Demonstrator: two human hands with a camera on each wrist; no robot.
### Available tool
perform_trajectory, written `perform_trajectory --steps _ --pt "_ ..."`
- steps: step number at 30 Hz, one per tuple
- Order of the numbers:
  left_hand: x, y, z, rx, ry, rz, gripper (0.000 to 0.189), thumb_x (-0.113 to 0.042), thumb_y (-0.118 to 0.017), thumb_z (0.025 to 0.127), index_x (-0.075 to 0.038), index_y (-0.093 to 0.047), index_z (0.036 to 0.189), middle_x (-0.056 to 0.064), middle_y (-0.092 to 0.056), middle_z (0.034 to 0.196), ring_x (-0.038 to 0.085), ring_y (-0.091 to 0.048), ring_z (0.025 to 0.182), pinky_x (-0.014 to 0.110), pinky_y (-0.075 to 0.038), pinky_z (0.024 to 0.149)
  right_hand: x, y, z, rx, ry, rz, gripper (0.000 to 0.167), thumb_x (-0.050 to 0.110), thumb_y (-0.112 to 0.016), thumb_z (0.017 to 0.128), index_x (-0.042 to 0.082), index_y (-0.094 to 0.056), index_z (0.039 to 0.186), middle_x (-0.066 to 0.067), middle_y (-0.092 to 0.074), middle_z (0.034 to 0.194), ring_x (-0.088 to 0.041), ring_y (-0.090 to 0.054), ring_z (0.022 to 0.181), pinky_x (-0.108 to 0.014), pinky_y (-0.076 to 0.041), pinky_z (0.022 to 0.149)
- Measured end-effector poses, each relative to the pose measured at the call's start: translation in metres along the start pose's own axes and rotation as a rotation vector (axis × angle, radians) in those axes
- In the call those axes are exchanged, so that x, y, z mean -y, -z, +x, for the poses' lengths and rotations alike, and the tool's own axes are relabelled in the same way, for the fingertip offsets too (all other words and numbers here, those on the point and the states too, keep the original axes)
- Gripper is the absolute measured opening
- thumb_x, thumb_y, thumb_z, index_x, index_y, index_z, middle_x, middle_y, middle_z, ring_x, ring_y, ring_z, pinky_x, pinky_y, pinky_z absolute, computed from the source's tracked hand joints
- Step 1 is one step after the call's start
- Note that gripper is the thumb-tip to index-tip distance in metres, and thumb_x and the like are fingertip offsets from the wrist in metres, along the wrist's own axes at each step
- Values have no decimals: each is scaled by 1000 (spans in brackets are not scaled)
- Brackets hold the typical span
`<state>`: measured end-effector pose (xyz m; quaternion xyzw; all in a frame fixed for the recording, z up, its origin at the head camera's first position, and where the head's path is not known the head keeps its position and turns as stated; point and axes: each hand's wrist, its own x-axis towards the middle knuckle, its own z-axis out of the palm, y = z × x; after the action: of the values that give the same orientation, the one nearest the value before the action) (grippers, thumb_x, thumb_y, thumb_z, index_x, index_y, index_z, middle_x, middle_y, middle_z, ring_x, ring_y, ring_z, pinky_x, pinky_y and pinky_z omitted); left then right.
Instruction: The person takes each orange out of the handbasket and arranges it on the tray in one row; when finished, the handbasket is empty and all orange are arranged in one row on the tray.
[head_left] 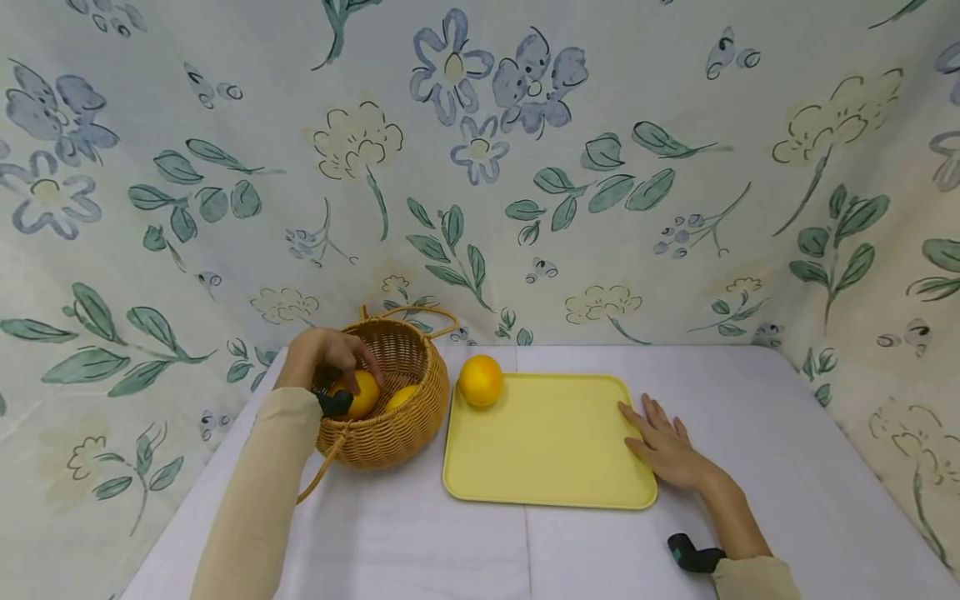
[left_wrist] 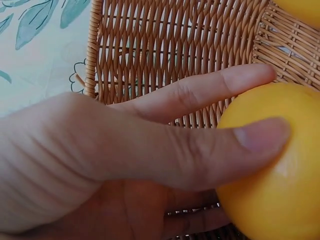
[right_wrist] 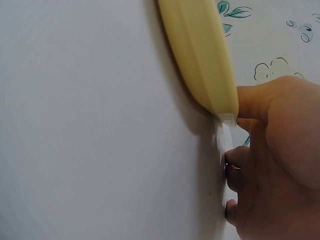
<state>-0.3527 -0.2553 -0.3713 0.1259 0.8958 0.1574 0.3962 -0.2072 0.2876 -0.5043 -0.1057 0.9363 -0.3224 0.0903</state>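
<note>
Inside the wicker basket (head_left: 401, 437), my left hand (head_left: 330, 354) holds an orange (head_left: 366, 395). In the left wrist view the thumb lies over the near side of this orange (left_wrist: 285, 200), with a finger stretched along its far side. Another yellow fruit (head_left: 402, 397) lies in the basket beside it. My right hand (head_left: 666, 446) rests at the right edge of the yellow tray (head_left: 547, 442), fingers spread and lightly bent. The right wrist view has the thumb side against the tray's rim (right_wrist: 205, 60) and the other fingertips down on the tabletop.
A second orange (head_left: 481, 381) sits at the tray's back left corner, close to the basket. The basket's handles (head_left: 442, 317) stick out at its back and front. White cloth (head_left: 420, 533) covers the table, and a floral curtain (head_left: 570, 258) hangs behind it.
</note>
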Motion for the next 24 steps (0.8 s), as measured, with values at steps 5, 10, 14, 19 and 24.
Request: perform_trajectory --steps 5,10,14,19,24 --pt "2 0 2 -51 -54 -29 39 -14 -77 91 -25 -73 128 13 -48 156 35 -40 140 61 -31 122 0 0 0 -2 -3 -5 64 28 -51 108 -2 -31 160 -40 0 166 -59 4 153 -76 12 118" --pt "4 1 10 -75 -168 -87 46 -15 -73 94 -18 -66 140 13 -49 158 38 -37 148 63 -27 124 -1 0 1 0 -1 -4 64 29 -51 108 -1 -30 160 -40 0 166 -59 4 153 -77 12 117" --pt "6 1 10 -81 -167 -127 50 -15 -73 94 -22 -64 143 14 -44 161 40 -33 150 63 -27 124 -1 0 1 4 2 4 64 29 -51 108 -1 -30 160 -39 1 166 -59 5 153 -77 12 117" --pt "9 1 5 -49 -108 -170 58 -8 -72 90 -25 -62 144 16 -39 162 34 -43 134 47 -47 110 -1 0 1 7 1 5 64 30 -52 108 0 -30 161 -39 1 166 -59 5 154 -77 12 117" --pt "9 2 2 -24 -104 -205 58 -7 -70 93 -20 -58 149 23 -34 163 35 -50 132 43 -57 101 0 0 1 5 -2 -1 64 29 -51 108 -1 -30 160 -40 1 166 -59 5 153 -77 12 117"
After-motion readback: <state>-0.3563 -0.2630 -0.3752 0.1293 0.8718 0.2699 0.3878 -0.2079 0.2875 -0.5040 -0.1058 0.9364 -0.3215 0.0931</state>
